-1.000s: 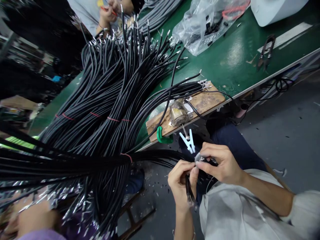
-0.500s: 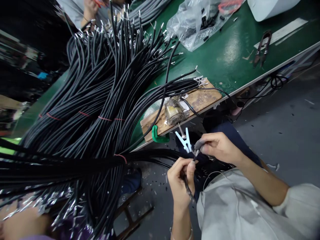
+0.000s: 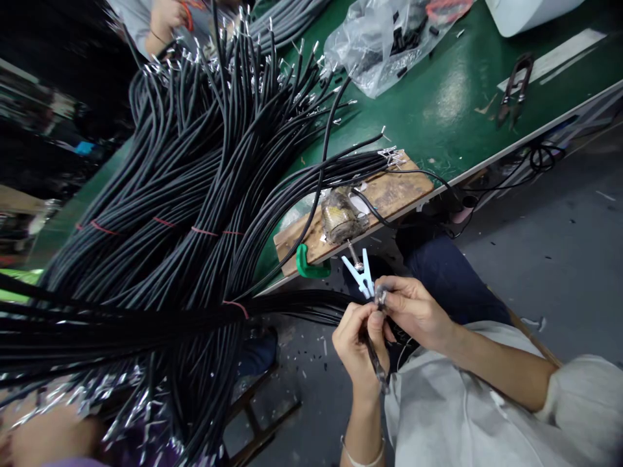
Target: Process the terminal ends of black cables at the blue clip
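Observation:
My left hand point(image 3: 361, 347) is closed round a black cable point(image 3: 374, 362), whose tail runs down through the palm. My right hand point(image 3: 413, 311) pinches the cable's end just above the left fingertips, with a grey covering on the fingertips. Most of the bare wire is hidden by the fingers. Right beside the fingertips is a light blue clothes peg point(image 3: 361, 275), at the end of a metal shaft. That shaft comes out of a tape-wrapped, motor-like cylinder point(image 3: 342, 219) on a wooden board point(image 3: 403, 188). A tied bundle of black cables point(image 3: 296, 303) reaches in from the left, behind my left hand.
Heaps of black cables point(image 3: 195, 149) with stripped ends cover the left of the green table point(image 3: 452, 117). A green clamp point(image 3: 309, 263) grips the board's edge. Snips point(image 3: 514, 91) and a plastic bag point(image 3: 370, 48) lie farther back. A co-worker's hand point(image 3: 168, 16) holds something red-handled.
My right hand has moved down and left, and its fingers now close over the bare wire end. My left hand has shifted slightly right with the cable.

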Tool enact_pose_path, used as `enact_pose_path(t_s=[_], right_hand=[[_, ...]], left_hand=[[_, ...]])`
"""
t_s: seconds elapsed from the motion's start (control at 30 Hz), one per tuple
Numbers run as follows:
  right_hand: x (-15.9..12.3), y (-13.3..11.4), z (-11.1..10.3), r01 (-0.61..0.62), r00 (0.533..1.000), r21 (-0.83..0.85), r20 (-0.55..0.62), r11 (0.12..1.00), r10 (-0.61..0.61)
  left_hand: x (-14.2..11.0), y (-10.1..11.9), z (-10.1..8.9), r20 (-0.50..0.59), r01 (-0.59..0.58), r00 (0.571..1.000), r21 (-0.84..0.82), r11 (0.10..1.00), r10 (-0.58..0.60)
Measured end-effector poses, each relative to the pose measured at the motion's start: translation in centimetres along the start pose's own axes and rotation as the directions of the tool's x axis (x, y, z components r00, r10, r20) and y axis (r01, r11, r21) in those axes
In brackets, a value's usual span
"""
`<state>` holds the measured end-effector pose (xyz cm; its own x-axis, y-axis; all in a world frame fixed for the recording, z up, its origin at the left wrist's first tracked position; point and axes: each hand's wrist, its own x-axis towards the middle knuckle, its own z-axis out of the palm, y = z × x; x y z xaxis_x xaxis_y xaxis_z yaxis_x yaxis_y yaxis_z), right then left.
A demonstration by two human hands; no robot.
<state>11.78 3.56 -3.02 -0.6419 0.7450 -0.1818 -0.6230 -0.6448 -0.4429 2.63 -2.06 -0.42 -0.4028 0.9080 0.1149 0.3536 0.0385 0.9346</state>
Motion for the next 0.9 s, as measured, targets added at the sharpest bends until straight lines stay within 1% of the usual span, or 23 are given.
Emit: enact_pose_path(t_s=[0.07,0.1,0.2,0.27,0.33,0.37,0.4,0.5,0.53,0.57,0.6,0.63,0.67,0.7,0.73,0.77,0.8,0.83,0.9], right_hand=[[-0.1,-0.7,-0.2,0.032,0.999,-0.087,0.021,0.996,-0.030],[-0.1,-1.1,-0.3,0.053,0.998,-0.148,0.024,0.988,-0.050],[-0.2,-2.5,-0.4,0.116,0.993,-0.303,0.045,0.946,-0.108],[-0.1,-3.1,-0.3,0.163,0.985,-0.396,0.119,0.904,-0.125],[0.0,-3.3,-0.1,0.218,0.973,-0.475,0.178,0.852,-0.149],[0.0,-3.3,0.0,0.230,0.971,-0.492,0.176,0.840,-0.162],[0.0,-3.1,0.2,0.227,0.973,-0.492,0.150,0.840,-0.175],[-0.1,-2.3,0.7,0.193,0.979,-0.431,0.029,0.881,-0.200],[-0.2,-2.0,0.8,0.198,0.975,-0.437,-0.008,0.877,-0.224],[-0.2,-1.7,0.9,0.232,0.959,-0.473,-0.036,0.850,-0.282],[-0.3,-1.4,1.0,0.294,0.926,-0.541,-0.045,0.788,-0.376],[-0.3,-1.3,1.0,0.375,0.869,-0.631,-0.016,0.680,-0.494],[-0.2,-1.2,0.9,0.466,0.787,-0.714,0.065,0.523,-0.613],[-0.2,-1.1,0.7,0.551,0.689,-0.763,0.186,0.339,-0.700],[-0.1,-1.1,0.5,0.617,0.597,-0.768,0.313,0.173,-0.738],[-0.1,-1.2,0.3,0.663,0.531,-0.746,0.415,0.058,-0.738],[-0.1,-1.2,0.1,0.696,0.502,-0.718,0.487,0.000,-0.715],[-0.2,-1.2,0.0,0.729,0.494,-0.684,0.544,-0.017,-0.678],[-0.7,-1.2,-0.2,0.781,0.517,-0.624,0.630,0.018,-0.579]], left_hand=[[0.1,0.3,-0.4,0.072,-0.027,0.997,0.025,0.999,0.025],[0.2,0.4,-0.6,0.106,-0.012,0.994,0.018,1.000,0.010],[0.1,0.3,-1.3,0.160,0.109,0.982,-0.037,0.993,-0.102],[0.1,0.1,-1.5,0.163,0.183,0.972,-0.060,0.981,-0.171],[0.1,0.0,-1.5,0.151,0.230,0.965,-0.081,0.970,-0.216],[0.1,0.0,-1.3,0.149,0.242,0.963,-0.096,0.966,-0.226],[0.2,0.0,-1.1,0.145,0.243,0.963,-0.117,0.963,-0.225],[0.4,0.1,-0.5,0.129,0.199,0.976,-0.186,0.962,-0.176],[0.4,0.1,-0.4,0.114,0.186,0.980,-0.201,0.962,-0.165],[0.4,0.1,-0.2,0.101,0.183,0.981,-0.212,0.960,-0.165],[0.3,0.1,-0.2,0.097,0.193,0.980,-0.218,0.957,-0.175],[0.2,0.1,-0.2,0.100,0.211,0.976,-0.223,0.952,-0.193],[0.2,0.2,-0.3,0.103,0.230,0.972,-0.228,0.946,-0.211],[0.1,0.2,-0.4,0.104,0.245,0.968,-0.232,0.941,-0.227],[0.1,0.3,-0.5,0.099,0.256,0.966,-0.237,0.937,-0.239],[0.2,0.3,-0.6,0.084,0.259,0.966,-0.243,0.935,-0.245],[0.2,0.4,-0.7,0.058,0.255,0.967,-0.248,0.935,-0.248],[0.3,0.4,-0.8,0.024,0.246,0.968,-0.250,0.936,-0.249],[0.6,0.4,-0.9,-0.042,0.230,0.968,-0.239,0.943,-0.247]])
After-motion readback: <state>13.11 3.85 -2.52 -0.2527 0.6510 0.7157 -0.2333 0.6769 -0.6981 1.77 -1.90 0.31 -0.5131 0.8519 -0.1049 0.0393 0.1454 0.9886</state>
